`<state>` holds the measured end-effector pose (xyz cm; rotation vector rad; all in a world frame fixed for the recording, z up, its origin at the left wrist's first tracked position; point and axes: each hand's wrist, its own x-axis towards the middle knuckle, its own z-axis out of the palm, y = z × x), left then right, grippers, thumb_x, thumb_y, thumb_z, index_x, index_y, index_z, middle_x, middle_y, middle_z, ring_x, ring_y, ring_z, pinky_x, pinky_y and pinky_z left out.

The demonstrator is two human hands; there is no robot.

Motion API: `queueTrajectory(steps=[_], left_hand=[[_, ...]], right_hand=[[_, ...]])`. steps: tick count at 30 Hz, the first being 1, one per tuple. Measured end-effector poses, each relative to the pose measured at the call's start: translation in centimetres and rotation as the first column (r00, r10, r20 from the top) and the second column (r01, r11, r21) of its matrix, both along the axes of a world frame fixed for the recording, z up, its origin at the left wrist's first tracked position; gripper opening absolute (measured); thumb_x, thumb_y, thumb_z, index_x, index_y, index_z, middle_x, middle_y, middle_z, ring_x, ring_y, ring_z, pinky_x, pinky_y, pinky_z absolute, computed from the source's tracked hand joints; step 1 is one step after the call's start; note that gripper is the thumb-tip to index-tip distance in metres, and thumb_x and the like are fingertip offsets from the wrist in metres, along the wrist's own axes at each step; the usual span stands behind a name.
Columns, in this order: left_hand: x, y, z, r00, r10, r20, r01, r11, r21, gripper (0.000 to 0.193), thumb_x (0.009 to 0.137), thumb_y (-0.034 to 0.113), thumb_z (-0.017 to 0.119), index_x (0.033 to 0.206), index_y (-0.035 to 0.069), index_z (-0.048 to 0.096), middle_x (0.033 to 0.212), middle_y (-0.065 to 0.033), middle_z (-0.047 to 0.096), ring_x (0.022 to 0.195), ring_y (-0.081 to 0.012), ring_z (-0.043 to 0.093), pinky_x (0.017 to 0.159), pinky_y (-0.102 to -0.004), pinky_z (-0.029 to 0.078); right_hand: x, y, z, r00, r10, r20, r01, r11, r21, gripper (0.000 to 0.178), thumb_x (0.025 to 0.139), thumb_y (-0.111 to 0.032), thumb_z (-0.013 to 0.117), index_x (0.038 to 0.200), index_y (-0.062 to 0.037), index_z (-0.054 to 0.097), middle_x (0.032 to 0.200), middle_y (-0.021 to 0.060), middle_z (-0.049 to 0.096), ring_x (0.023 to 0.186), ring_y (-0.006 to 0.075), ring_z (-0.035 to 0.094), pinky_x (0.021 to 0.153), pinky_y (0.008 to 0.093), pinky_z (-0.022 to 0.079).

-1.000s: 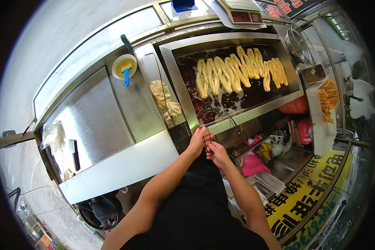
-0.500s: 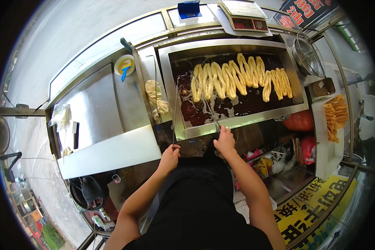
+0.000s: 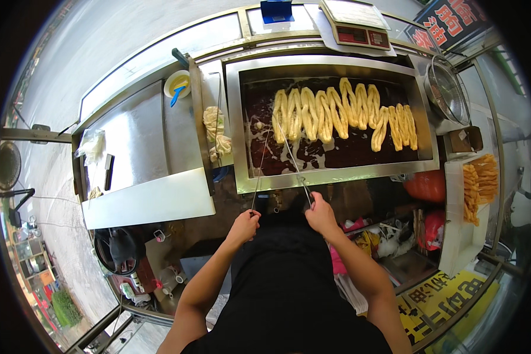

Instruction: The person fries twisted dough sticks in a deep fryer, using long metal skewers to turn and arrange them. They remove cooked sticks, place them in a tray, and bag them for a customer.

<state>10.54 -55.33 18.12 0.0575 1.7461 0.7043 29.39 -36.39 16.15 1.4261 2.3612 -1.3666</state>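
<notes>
Pale yellow fried dough sticks (image 3: 309, 115) float in a row in the dark oil of a steel fryer (image 3: 342, 174). My left hand (image 3: 242, 228) is closed around the end of a long thin metal rod (image 3: 260, 170), which slants out over the fryer's near left corner. A second long metal rod (image 3: 293, 158), thicker near its handle, is gripped in my right hand (image 3: 323, 214). Its far end reaches the leftmost dough stick, and the left rod's tip comes close beside it. Whether either tip touches the dough, I cannot tell.
Left of the fryer lie lumps of raw dough (image 3: 216, 127), a bowl with a blue-handled brush (image 3: 177, 85), and a steel worktop (image 3: 130, 138) with a white board (image 3: 150, 200). To the right are a wire strainer (image 3: 448, 88) and browned dough sticks (image 3: 479, 183) in a tray. A scale (image 3: 355, 26) stands behind.
The left rod's tip has swung right toward the leftmost dough stick, so both rods now lean closer together. Both hands sit slightly farther back from the fryer, and the view has shifted a little.
</notes>
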Motion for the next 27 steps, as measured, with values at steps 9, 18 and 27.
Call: queueTrajectory(steps=[9, 18, 27], left_hand=[[-1.9, -0.1, -0.1, 0.998, -0.031, 0.053, 0.028, 0.998, 0.047, 0.022, 0.096, 0.020, 0.050, 0.111, 0.006, 0.058, 0.076, -0.0041, 0.059, 0.052, -0.0126, 0.054, 0.042, -0.0288, 0.046], [-3.8, 3.0, 2.0, 0.984, -0.156, 0.092, 0.127, 0.956, 0.264, 0.023, 0.101, 0.021, 0.048, 0.110, 0.001, 0.056, 0.072, -0.0051, 0.061, 0.047, -0.0111, 0.052, 0.040, -0.0260, 0.042], [6.7, 27.6, 0.9, 0.767, -0.632, 0.113, 0.542, 0.732, 0.413, 0.029, 0.095, 0.026, 0.052, 0.094, -0.003, 0.057, 0.062, -0.0080, 0.059, 0.041, -0.0155, 0.050, 0.039, -0.0300, 0.038]], right_hand=[[1.1, -3.4, 2.1, 0.992, -0.119, 0.051, 0.124, 0.987, -0.106, 0.055, 0.073, -0.007, 0.058, 0.127, 0.0002, 0.051, 0.088, 0.0192, 0.065, 0.089, 0.0396, 0.063, 0.080, 0.0470, 0.050], [1.5, -3.9, -0.2, 0.980, -0.197, 0.031, 0.199, 0.973, -0.112, 0.054, 0.074, -0.007, 0.056, 0.128, -0.0017, 0.049, 0.100, 0.0223, 0.063, 0.097, 0.0408, 0.061, 0.086, 0.0467, 0.048], [2.7, -3.8, -1.0, 0.978, -0.207, -0.034, 0.205, 0.977, -0.054, 0.049, 0.073, -0.008, 0.057, 0.122, -0.0029, 0.051, 0.104, 0.0238, 0.062, 0.100, 0.0409, 0.060, 0.086, 0.0469, 0.050]])
